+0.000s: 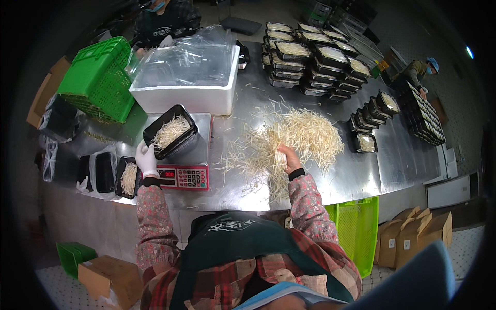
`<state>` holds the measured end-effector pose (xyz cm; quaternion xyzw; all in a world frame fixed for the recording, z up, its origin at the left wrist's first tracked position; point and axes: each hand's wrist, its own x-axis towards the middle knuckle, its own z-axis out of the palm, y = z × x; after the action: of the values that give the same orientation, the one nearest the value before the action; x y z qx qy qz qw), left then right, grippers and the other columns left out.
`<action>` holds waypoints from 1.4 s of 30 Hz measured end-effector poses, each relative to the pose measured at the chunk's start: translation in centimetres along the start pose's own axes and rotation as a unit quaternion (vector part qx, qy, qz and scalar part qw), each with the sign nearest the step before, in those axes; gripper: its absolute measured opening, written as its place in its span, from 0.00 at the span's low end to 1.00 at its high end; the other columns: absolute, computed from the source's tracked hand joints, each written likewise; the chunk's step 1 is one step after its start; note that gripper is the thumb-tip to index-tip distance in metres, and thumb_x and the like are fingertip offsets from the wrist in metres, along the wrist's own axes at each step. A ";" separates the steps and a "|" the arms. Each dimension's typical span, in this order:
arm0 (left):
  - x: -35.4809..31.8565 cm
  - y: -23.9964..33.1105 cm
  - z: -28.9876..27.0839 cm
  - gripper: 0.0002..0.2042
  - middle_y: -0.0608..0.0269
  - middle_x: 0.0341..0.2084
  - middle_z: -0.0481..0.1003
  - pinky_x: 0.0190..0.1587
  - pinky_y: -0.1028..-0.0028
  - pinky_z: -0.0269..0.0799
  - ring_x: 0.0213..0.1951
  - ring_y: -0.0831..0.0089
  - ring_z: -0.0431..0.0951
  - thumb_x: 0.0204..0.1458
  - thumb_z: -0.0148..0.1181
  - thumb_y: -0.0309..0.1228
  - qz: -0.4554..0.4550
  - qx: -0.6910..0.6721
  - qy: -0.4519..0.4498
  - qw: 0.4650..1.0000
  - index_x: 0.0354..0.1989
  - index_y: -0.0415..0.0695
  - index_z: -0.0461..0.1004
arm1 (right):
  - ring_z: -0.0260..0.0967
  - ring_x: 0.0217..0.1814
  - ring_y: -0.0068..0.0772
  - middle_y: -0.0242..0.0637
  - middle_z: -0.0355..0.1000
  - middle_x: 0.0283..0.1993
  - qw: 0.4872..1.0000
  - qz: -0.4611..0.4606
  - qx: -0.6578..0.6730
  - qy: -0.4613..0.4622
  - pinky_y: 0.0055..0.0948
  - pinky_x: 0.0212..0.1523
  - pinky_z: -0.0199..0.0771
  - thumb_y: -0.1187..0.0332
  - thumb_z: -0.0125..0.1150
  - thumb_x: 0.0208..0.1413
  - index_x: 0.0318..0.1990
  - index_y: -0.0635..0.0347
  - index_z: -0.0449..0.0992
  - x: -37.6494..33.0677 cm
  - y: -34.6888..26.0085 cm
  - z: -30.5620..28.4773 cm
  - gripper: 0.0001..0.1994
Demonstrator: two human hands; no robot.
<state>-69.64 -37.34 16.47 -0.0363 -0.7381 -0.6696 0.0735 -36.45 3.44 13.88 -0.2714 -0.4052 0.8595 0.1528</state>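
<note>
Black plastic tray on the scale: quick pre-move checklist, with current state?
1. Black plastic tray sits on the scale platform: ok.
2. Tray holds pale sprouts, not heaped over the rim: ok.
3. Gloved left hand at the tray's near edge: ok.
4. Bare right hand is in the loose sprout pile: ok.
5. Whether the right hand has closed on a bunch: cannot tell.
6. Red scale display reading: cannot tell.

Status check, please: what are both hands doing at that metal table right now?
Left hand gloved, gripping the black tray on the scale. Right hand bare, grabbing from the sprout pile. Nothing between them.
</note>
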 end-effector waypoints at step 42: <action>3.4 -11.8 -19.2 0.21 0.49 0.38 0.76 0.44 0.64 0.71 0.41 0.60 0.75 0.47 0.66 0.35 -0.027 0.206 0.401 0.892 0.46 0.32 0.74 | 0.76 0.40 0.45 0.47 0.76 0.43 0.990 -0.039 0.139 0.009 0.40 0.45 0.76 0.54 0.54 0.57 0.50 0.67 0.71 3.0 2.8 1.3 0.23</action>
<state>-73.65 -57.80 7.16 0.2715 -0.7678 -0.4622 0.3510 -39.75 2.42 11.35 -0.2389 -0.2912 0.8984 0.2261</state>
